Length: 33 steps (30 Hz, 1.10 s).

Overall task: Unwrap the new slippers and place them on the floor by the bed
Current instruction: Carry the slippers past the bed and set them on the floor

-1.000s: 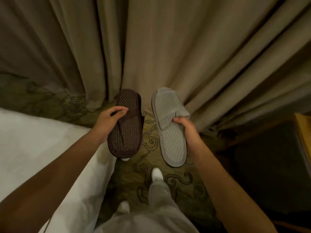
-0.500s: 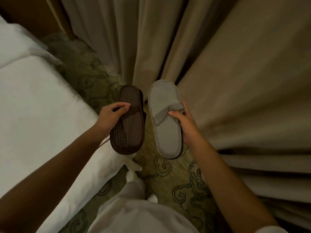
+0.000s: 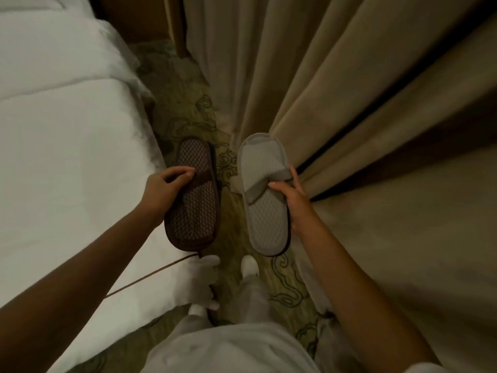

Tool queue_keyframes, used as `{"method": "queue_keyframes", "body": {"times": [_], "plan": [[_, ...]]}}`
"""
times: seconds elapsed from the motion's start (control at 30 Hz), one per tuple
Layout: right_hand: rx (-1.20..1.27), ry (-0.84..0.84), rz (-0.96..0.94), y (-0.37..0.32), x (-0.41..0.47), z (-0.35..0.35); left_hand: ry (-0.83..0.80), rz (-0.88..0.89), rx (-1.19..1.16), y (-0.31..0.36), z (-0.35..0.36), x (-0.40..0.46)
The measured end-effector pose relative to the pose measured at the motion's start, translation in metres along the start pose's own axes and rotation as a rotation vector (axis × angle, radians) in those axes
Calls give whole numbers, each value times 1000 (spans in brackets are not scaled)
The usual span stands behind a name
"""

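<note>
Slippers look light and floppy: left hand (image 3: 161,189) clamped on brown slipper (image 3: 195,195) strap, right hand (image 3: 293,200) on grey slipper (image 3: 265,195) strap, carpet (image 3: 228,162) at 12 o'clock.

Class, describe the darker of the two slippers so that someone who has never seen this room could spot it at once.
Start at the white bed on the left, beside the patterned carpet. Just off its edge, the left hand holds the brown slipper above the floor. Unlike the grey slipper in the right hand, it is dark brown.
</note>
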State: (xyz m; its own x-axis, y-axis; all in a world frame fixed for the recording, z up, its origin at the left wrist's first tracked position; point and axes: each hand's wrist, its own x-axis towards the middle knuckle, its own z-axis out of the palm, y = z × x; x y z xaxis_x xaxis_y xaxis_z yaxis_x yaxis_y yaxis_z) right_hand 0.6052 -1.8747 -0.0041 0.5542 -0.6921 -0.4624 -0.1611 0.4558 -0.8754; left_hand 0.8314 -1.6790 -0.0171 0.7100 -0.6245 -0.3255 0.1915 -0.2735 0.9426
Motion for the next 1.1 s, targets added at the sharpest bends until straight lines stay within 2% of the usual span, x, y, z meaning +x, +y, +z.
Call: {"method": "queue_keyframes", "body": {"times": [0.27, 0.5, 0.6, 0.8, 1.1], "plan": [[-119, -229, 115, -49, 123, 49, 267, -33, -40, 13, -4, 57], [-167, -318, 176, -71, 202, 101, 284, -95, 55, 10, -19, 111], [-169, -318, 215, -73, 241, 130, 220, -177, 61, 12, -29, 146], [-168, -274, 251, -62, 320, 195, -23, -518, 77, 15, -44, 235], [-63, -255, 248, -76, 419, 250, -263, -511, 165, 24, -51, 307]]}}
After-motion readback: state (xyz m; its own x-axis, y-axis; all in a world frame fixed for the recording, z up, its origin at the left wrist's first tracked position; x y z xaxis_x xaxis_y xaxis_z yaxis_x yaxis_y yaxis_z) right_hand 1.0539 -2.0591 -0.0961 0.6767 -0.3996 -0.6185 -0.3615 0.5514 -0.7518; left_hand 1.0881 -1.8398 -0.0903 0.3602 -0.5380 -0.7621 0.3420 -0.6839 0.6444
